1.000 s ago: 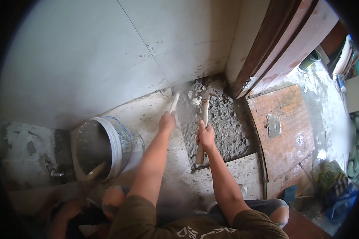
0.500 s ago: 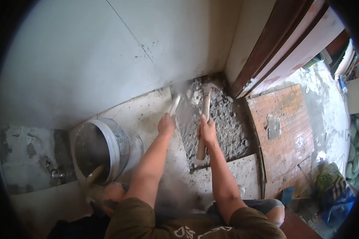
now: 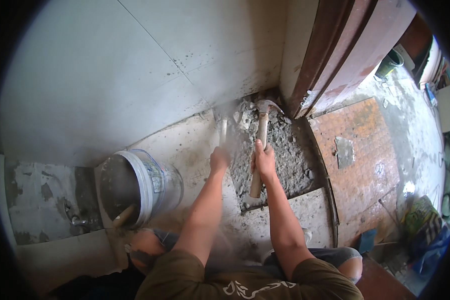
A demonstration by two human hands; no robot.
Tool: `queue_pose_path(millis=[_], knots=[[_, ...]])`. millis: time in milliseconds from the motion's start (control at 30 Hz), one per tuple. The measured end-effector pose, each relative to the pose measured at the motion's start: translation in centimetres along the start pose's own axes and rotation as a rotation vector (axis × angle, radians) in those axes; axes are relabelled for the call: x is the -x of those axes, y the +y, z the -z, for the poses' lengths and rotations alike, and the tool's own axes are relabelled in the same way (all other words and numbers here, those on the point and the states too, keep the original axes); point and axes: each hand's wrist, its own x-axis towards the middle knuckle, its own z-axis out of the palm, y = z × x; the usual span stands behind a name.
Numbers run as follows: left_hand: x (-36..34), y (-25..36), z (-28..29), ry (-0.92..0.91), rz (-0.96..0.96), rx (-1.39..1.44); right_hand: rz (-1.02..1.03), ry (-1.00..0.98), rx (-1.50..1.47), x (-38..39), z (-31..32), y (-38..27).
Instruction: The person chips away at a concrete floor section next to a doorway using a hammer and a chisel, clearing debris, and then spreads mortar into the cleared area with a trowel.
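In the head view, the person's right hand [image 3: 265, 161] grasps a hammer [image 3: 263, 127] around the middle of its handle, the butt jutting out toward the body. The hammer lies over the rubble [image 3: 295, 162], its curved head pointing away, near the wall [image 3: 115, 75]. The left hand [image 3: 220, 159] is clenched around the pale shaft of a tool [image 3: 224, 131], just beside the hammer; the tool's far end is lost in blur and haze, so its shape cannot be told. A bucket [image 3: 167, 185] stands well apart, to the left.

The hammer looks stiff and head-heavy: the head appears to be metal, the handle wood. Held mid-handle, it should be easy to steer but strike with less force; nearer the butt, the swing should be stronger and harder to aim. The handle looks dusty and worn, so a firm wrap of the fingers would guard against slipping. The tool's shaft seems rigid and fairly light, best held well back from its hidden end, away from the head. Neither looks fragile; the rubble seems rough, loose and crumbly.
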Motion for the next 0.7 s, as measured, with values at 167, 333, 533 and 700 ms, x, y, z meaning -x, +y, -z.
queue_pose_path(millis=[167, 333, 533, 700], knots=[[0.9, -1.2, -1.4, -0.026, 0.033, -0.044, -0.010, 0.004, 0.074, 0.2, 0.4, 0.6], [0.8, -2.5, -1.7, 0.031, -0.018, -0.019, -0.027, -0.020, 0.066, 0.5, -0.6, 1.0], [2.2, -0.7, -1.2, 0.020, 0.008, 0.037, -0.038, -0.011, 0.115, 0.3, -0.9, 1.5], [2.2, -1.8, -0.5, 0.051, 0.044, 0.035, -0.043, -0.019, 0.202, -0.1, -2.7, 2.9]])
